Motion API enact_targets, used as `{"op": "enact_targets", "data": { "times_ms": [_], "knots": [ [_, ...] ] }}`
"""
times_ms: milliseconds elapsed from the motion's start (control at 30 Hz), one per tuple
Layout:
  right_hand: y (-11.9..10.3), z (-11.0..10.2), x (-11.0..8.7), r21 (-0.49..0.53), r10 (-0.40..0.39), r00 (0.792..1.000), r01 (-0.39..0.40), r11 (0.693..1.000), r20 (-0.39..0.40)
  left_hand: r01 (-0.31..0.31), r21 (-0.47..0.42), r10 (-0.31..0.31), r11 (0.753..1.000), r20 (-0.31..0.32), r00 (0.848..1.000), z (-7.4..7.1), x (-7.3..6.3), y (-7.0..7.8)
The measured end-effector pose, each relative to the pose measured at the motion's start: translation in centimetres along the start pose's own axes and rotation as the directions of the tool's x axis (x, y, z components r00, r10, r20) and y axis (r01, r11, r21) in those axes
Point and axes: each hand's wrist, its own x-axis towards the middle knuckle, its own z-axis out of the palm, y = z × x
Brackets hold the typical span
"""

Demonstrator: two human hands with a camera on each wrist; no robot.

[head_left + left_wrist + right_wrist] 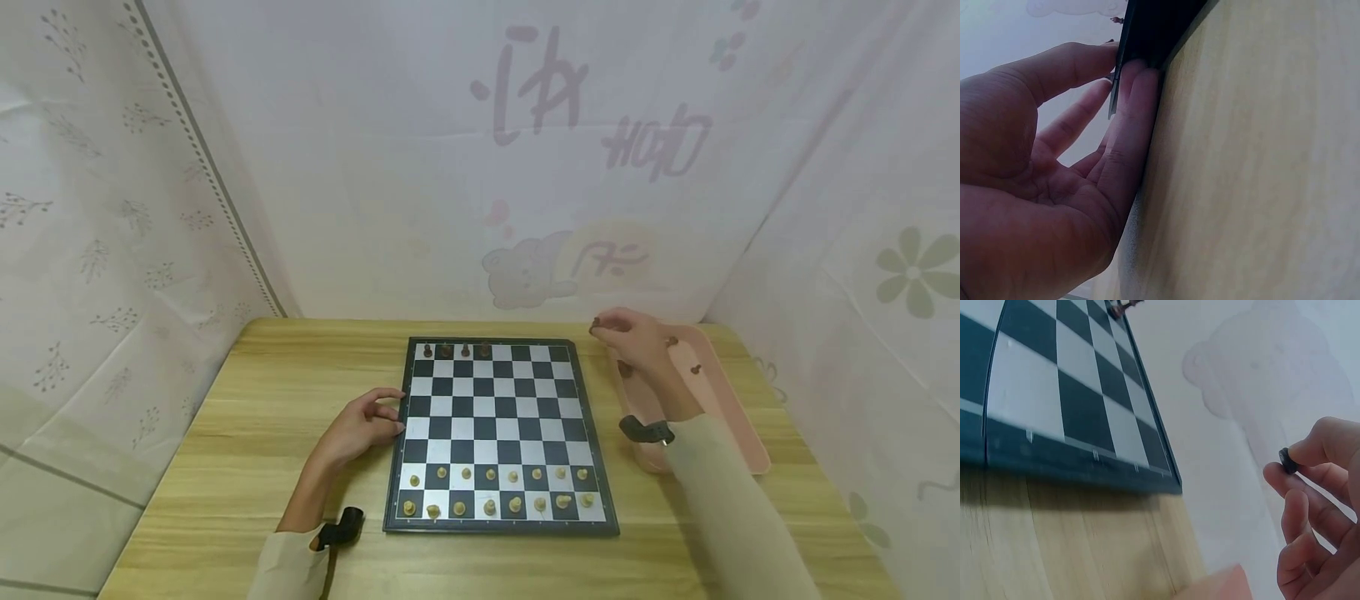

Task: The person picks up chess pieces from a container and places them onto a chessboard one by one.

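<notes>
A black-and-white chessboard (504, 428) lies on the wooden table. My left hand (362, 427) holds its left edge; in the left wrist view the thumb and fingertips meet the dark board edge (1147, 37). Beyond the board's far right corner, my right hand (637, 335) pinches a small dark chess piece (596, 326) between thumb and fingers, its round black base (1286, 460) showing in the right wrist view. Several dark red pieces (465, 350) stand on the left of the far row. Pale pieces (490, 507) fill the two nearest rows.
Below the right forearm lies a pink tray (738, 417) with a few dark pieces (696, 369) in it. The wooden table (262, 400) surrounds the board. Patterned white cloth (405, 167) hangs behind the table and at both sides.
</notes>
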Motion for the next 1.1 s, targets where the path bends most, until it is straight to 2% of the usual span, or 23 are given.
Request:
{"op": "enact_targets", "data": {
  "times_ms": [167,333,533,700,933,1100],
  "knots": [
    [-0.8,1.4,0.5,-0.065,-0.067,0.997,0.069,0.996,0.028,0.006,0.0,-0.006,1.0,-0.002,1.0,0.0,0.1,0.0],
    [-1.5,2.9,1.0,-0.024,-0.104,0.991,0.106,0.994,0.081,0.004,-0.002,-0.004,1.0,-0.002,1.0,0.0,0.1,0.0],
    [-2.5,4.6,1.7,-0.08,-0.129,0.984,0.14,0.987,0.123,-0.004,0.001,0.004,1.0,-0.003,1.0,0.0,0.0,0.1],
    [-3.2,6.0,2.3,-0.07,-0.145,0.98,0.156,0.985,0.135,-0.001,-0.007,0.001,1.0,-0.002,1.0,-0.1,-0.1,0.3],
    [-3.9,7.9,3.1,-0.122,-0.163,0.974,0.183,0.976,0.156,0.001,-0.009,-0.001,1.0,0.001,1.0,-0.1,0.1,0.1],
    [-4.2,9.0,3.5,-0.09,-0.171,0.966,0.191,0.977,0.194,-0.001,-0.011,0.001,1.0,0.006,1.0,-0.1,0.2,0.0]
  ]
}}
